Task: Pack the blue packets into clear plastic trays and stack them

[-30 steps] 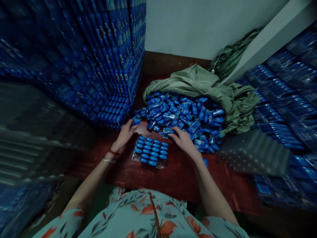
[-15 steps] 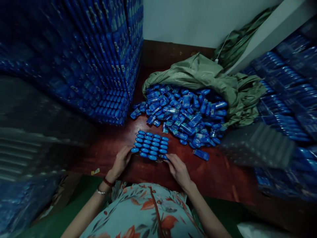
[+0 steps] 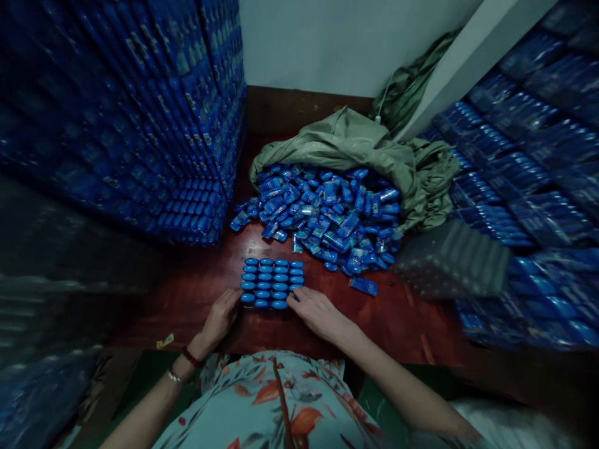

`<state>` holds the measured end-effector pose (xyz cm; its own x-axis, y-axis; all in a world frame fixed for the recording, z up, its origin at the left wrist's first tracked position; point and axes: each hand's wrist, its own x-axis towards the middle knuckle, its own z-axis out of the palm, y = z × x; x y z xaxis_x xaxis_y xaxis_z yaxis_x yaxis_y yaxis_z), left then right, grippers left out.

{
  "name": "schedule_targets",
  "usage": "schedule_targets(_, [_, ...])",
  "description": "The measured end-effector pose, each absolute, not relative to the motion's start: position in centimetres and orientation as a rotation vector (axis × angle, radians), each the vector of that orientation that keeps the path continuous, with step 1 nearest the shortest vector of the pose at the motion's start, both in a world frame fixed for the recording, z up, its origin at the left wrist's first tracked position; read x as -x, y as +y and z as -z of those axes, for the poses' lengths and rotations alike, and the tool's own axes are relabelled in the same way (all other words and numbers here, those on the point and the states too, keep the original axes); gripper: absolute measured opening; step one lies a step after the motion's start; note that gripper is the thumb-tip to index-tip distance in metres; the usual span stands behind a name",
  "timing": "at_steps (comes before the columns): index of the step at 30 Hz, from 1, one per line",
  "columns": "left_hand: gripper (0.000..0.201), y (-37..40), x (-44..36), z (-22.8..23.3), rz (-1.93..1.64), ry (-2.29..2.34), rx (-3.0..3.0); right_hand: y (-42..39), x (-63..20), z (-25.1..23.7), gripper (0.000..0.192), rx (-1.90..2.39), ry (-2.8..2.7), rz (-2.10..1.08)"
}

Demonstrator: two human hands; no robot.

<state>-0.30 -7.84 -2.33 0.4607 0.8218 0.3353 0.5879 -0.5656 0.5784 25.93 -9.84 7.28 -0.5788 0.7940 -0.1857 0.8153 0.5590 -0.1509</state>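
Observation:
A block of blue packs (image 3: 265,278) stands upright on the red-brown tabletop in several close rows, oval shiny ends up. My left hand (image 3: 223,317) touches the block's near left corner, its fingers drawn together against the side. At the near right corner, my right hand (image 3: 318,310) presses its fingers against the packs and covers part of that corner. Whether a tray lies under the packs is hidden. Beyond the block spreads a heap of loose blue packs (image 3: 327,212), spilling from a green sack (image 3: 344,140).
Tall stacks of blue packs rise at the left (image 3: 187,118) and right (image 3: 510,174). A grey ribbed tray stack (image 3: 453,262) sits at the table's right, and more grey trays (image 3: 60,243) stand left. One loose pack (image 3: 364,286) lies right of the block. A yellow scrap (image 3: 165,341) lies near the front edge.
The block's rows are straighter, and the pack by my right fingers is now largely covered by that hand. My right hand has moved in closer over the corner. The whole view has shifted.

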Motion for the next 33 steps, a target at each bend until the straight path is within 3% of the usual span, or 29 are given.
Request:
schedule_targets(6, [0.023, -8.2, 0.4, 2.4, -0.776, 1.375, -2.193, -11.2, -26.5, -4.9, 0.037, -1.644, 2.706, 0.204])
schedule_targets(10, [0.048, -8.3, 0.5, 1.3, -0.889, 1.521, -2.210, -13.9, -28.4, -2.0, 0.040, -2.249, 2.783, 0.117])
schedule_targets(14, [0.056, -8.1, -0.2, 1.3, -0.750, 1.349, -2.558, -15.8, -32.7, -0.6, 0.046, -2.798, 2.400, -0.092])
schedule_targets(19, [0.061, -7.8, -0.3, 1.3, -0.508, 1.261, -2.598, -15.5, -39.2, -0.6, 0.066, -2.578, 2.140, 0.000])
schedule_targets(26, [0.033, -1.5, -2.1, -3.7, -0.850, 1.171, -2.322, -14.0, -40.1, 0.4, 0.044, -2.333, 2.295, -0.017])
schedule_targets(33, [0.033, 7.7, -11.6, -4.5, -0.136, 0.858, -2.831, -16.2, -33.2, 0.5, 0.056, -2.343, 2.335, -0.096])
